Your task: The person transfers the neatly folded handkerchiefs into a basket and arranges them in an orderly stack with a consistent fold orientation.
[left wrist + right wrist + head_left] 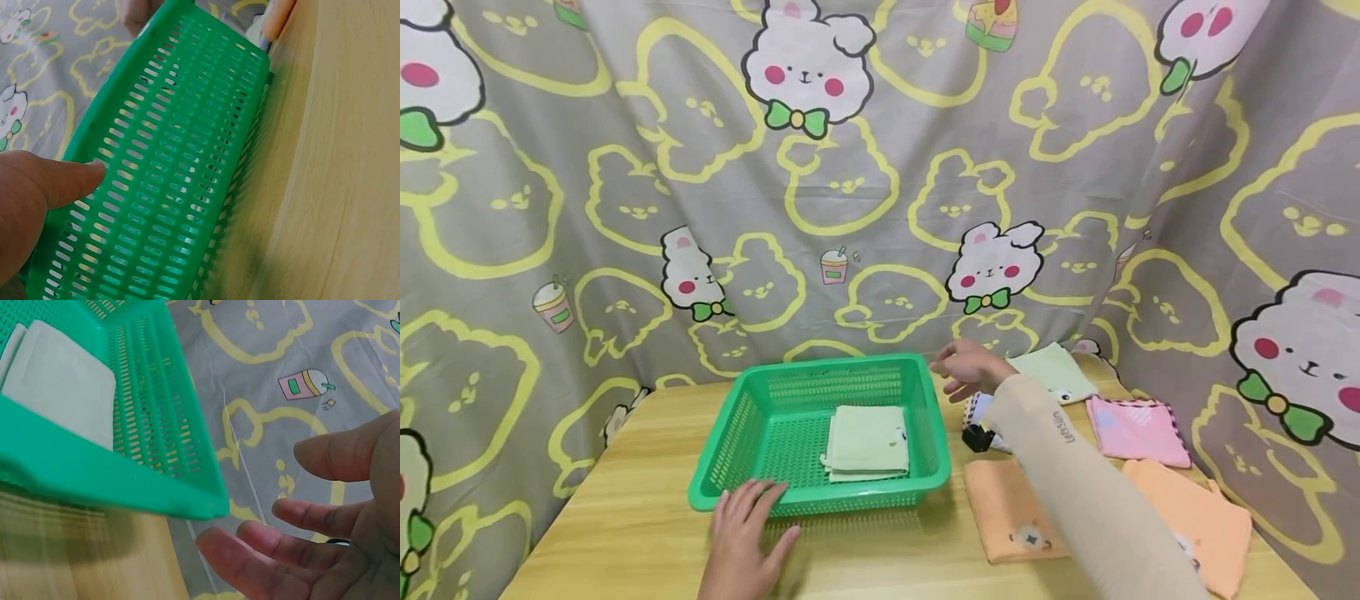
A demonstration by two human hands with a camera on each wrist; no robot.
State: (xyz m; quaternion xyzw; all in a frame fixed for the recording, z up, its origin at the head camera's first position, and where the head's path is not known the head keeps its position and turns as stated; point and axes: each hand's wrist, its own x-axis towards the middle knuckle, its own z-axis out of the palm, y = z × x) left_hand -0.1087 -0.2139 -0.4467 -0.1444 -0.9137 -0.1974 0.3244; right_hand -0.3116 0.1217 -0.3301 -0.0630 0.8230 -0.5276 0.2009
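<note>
Left hand (741,533): your fingers lie loosely over the basket's front rim, thumb apart.
Right hand (970,367): yours is wide and holds nothing, just outside the right rim.
Basket (865,495): one, green, slatted, upright before you on the table (625,492).
Folded pile (867,442): one, inside at right, pale green, squared, small face print; you can't tell how many cloths.
Outside, right: five cloths, namely two orange (1007,508), one pink (1138,429), one pale green (1052,373), one bluish (977,408).
</note>
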